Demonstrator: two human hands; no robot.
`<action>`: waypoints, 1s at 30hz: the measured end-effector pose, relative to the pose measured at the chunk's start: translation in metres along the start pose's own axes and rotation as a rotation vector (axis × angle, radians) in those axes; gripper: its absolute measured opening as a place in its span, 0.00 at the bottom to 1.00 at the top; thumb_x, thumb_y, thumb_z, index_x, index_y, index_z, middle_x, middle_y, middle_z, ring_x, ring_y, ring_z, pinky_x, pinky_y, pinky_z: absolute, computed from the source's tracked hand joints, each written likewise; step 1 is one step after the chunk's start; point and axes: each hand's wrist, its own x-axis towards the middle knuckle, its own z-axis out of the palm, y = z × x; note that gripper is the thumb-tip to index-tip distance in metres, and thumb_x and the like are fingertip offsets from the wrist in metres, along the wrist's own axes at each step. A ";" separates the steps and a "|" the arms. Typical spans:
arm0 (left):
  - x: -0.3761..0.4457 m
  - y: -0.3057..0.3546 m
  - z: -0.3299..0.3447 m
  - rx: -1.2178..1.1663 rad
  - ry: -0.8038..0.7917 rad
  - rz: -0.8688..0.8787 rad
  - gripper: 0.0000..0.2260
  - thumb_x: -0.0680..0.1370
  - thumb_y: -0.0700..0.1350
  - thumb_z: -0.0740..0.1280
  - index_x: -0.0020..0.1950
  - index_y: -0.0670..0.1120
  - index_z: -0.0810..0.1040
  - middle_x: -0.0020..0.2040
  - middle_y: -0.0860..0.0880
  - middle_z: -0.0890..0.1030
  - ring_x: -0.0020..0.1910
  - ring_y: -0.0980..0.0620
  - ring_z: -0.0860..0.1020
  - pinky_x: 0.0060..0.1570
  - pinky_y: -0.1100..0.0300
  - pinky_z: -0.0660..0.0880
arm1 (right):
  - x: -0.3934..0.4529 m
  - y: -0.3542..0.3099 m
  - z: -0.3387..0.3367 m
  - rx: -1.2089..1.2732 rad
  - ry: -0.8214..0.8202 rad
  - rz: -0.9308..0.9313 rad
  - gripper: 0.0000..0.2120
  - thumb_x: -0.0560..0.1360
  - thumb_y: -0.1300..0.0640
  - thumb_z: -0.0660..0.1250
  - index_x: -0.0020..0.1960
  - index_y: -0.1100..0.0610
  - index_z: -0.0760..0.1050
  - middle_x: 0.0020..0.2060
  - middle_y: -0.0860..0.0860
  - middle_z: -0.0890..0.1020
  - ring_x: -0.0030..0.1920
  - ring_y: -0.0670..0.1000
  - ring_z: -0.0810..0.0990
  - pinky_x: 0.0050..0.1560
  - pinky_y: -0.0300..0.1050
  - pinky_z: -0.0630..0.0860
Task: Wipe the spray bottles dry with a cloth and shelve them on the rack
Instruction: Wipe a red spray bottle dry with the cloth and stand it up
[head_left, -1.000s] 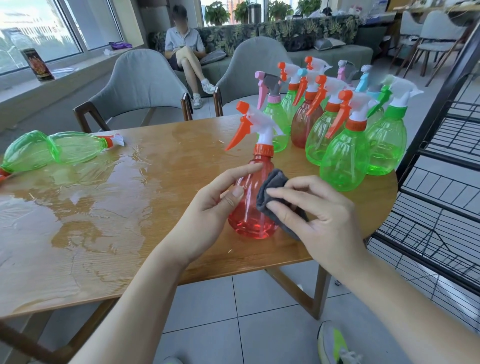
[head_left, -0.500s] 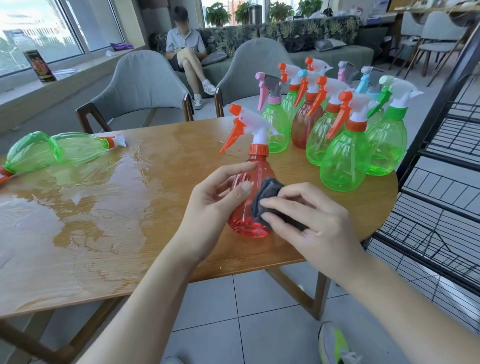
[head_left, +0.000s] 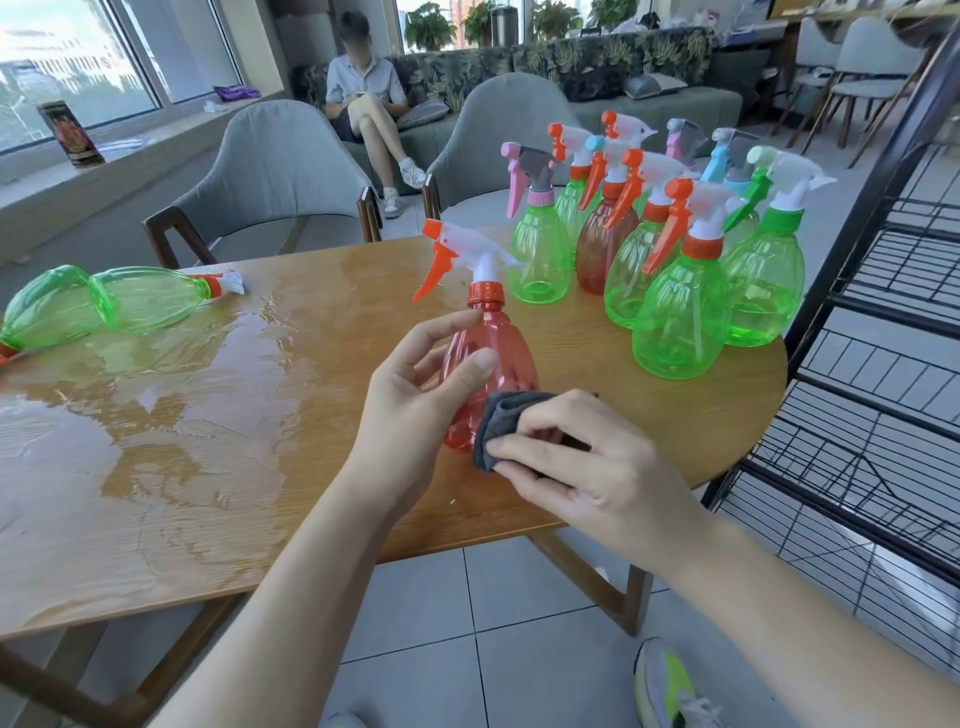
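Observation:
A red spray bottle (head_left: 501, 353) with an orange trigger stands upright near the front edge of the wooden table (head_left: 234, 467). My left hand (head_left: 415, 410) holds its body from the left, thumb across the front. My right hand (head_left: 587, 467) pinches a dark grey cloth (head_left: 506, 421) against the bottle's lower right side. Several green spray bottles (head_left: 680, 312) and a darker red one stand clustered at the table's right end. Two green bottles (head_left: 104, 306) lie on their sides at the far left. The black wire rack (head_left: 883, 364) stands at the right.
A wide puddle (head_left: 130, 405) covers the table's left half. Two grey chairs (head_left: 280, 171) stand behind the table. A person (head_left: 363, 98) sits on a sofa further back. My shoe (head_left: 670, 686) is on the tiled floor below.
My right hand has slid the cloth down from the bottle's upper body to its lower right side. The bottle has turned a little, its trigger pointing more leftward.

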 end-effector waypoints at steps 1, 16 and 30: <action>0.000 0.000 -0.002 -0.019 0.000 -0.018 0.19 0.75 0.48 0.78 0.66 0.52 0.83 0.58 0.40 0.85 0.53 0.42 0.83 0.51 0.50 0.79 | 0.000 0.000 0.000 0.006 0.008 0.007 0.05 0.80 0.60 0.73 0.53 0.60 0.87 0.46 0.55 0.83 0.45 0.54 0.81 0.50 0.46 0.80; -0.006 -0.003 -0.010 -0.122 -0.286 -0.010 0.16 0.80 0.38 0.69 0.67 0.47 0.80 0.66 0.36 0.81 0.61 0.38 0.81 0.56 0.45 0.82 | 0.014 0.005 -0.015 0.079 0.143 0.223 0.09 0.78 0.61 0.75 0.57 0.61 0.86 0.49 0.54 0.83 0.49 0.48 0.81 0.55 0.38 0.77; -0.013 -0.007 0.005 -0.033 -0.294 0.072 0.13 0.82 0.44 0.69 0.66 0.52 0.82 0.66 0.45 0.82 0.65 0.42 0.80 0.59 0.43 0.81 | -0.001 -0.004 -0.026 0.092 0.186 0.299 0.08 0.76 0.60 0.75 0.54 0.61 0.87 0.49 0.53 0.82 0.49 0.43 0.80 0.55 0.35 0.75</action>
